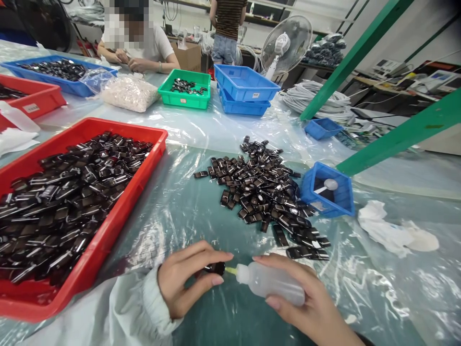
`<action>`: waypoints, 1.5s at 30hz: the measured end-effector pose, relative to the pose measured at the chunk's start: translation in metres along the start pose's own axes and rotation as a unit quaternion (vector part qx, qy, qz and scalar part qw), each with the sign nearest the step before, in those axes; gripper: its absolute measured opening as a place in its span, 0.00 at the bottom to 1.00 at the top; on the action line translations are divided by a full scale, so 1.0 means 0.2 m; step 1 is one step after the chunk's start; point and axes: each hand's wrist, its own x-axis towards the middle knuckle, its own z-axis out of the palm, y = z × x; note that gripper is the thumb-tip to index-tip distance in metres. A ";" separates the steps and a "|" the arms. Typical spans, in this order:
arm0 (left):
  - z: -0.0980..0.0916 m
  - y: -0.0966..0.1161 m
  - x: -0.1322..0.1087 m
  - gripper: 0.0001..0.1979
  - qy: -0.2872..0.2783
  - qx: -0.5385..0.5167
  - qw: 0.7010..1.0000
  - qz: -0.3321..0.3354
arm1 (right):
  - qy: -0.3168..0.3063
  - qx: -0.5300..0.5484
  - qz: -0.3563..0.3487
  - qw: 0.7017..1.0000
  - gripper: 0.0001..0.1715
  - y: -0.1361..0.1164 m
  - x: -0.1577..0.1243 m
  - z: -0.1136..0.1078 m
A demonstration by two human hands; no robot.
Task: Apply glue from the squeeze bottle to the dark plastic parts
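My left hand (187, 281) pinches a small glossy black part (215, 267) between thumb and fingers near the table's front edge. My right hand (306, 307) is wrapped round a translucent squeeze bottle (268, 283), lying sideways with its yellowish nozzle tip (230, 271) touching the black part. A pile of several similar black parts (262, 190) is spread on the plastic-covered table just beyond my hands. A large red tray (144, 178) at my left is full of the same black parts.
A small blue bin (340, 202) holding a white-capped item sits right of the pile, with crumpled white cloth (389, 233) beyond. Green tray (187, 98), stacked blue trays (245, 89), a bag of white bits (129, 93) lie farther back. A seated person's hands (133, 62) work opposite.
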 end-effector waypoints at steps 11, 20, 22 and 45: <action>0.01 0.06 -0.02 0.10 0.058 0.055 0.997 0.005 | -0.018 0.092 0.065 0.994 0.18 -0.01 -0.03 -0.01; 0.02 0.07 -0.02 0.10 0.050 0.042 0.998 0.027 | -0.010 0.132 0.072 0.989 0.18 -0.02 0.01 -0.03; 0.02 0.07 -0.02 0.10 0.048 0.037 0.998 0.029 | -0.003 0.130 0.066 0.989 0.18 -0.03 0.02 -0.04; 0.03 0.08 -0.04 0.11 0.070 0.058 0.996 0.026 | 0.004 0.113 0.066 0.991 0.19 -0.05 0.03 -0.02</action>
